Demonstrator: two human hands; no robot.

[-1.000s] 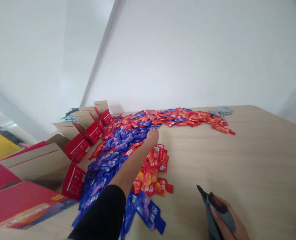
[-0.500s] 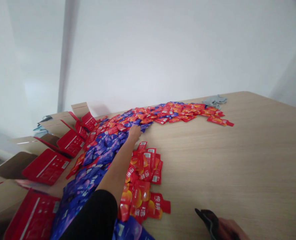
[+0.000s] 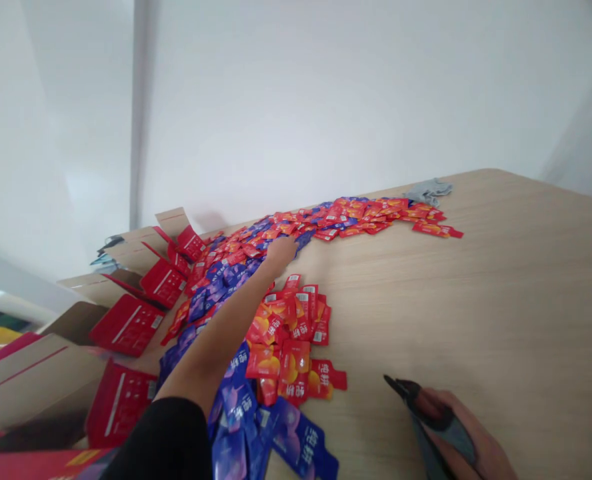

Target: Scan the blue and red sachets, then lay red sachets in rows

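At the bottom right, your right hand (image 3: 476, 427) grasps a grey-and-black item (image 3: 421, 437), too unclear to name, its dark tip pointing out over the wooden table (image 3: 451, 300). Nearest you, left of it, lie blue flat spouted pouches (image 3: 303, 440) with pinkish-purple round prints and large white Chinese characters, too blurred to read surely. Just past them, red spouted pouches (image 3: 295, 363) overlap in a loose heap, showing orange-yellow fruit-like prints, similar white characters and several small barcodes. Along your left stands a row of open red cartons (image 3: 126, 325), tan inside, white print and small barcode labels on their flaps; you cannot see what they hold. From your black sleeve (image 3: 166, 440), your left arm stretches forward over the blue pile, palm down, its left hand (image 3: 282, 252) at the far blue pouches; the fingers are hidden, so whether they grip one you cannot tell. Beyond, a mixed red-and-blue bank of pouches (image 3: 356, 210) curves right, ending beside a crumpled grey cloth (image 3: 429, 191) near the white wall (image 3: 326, 100).
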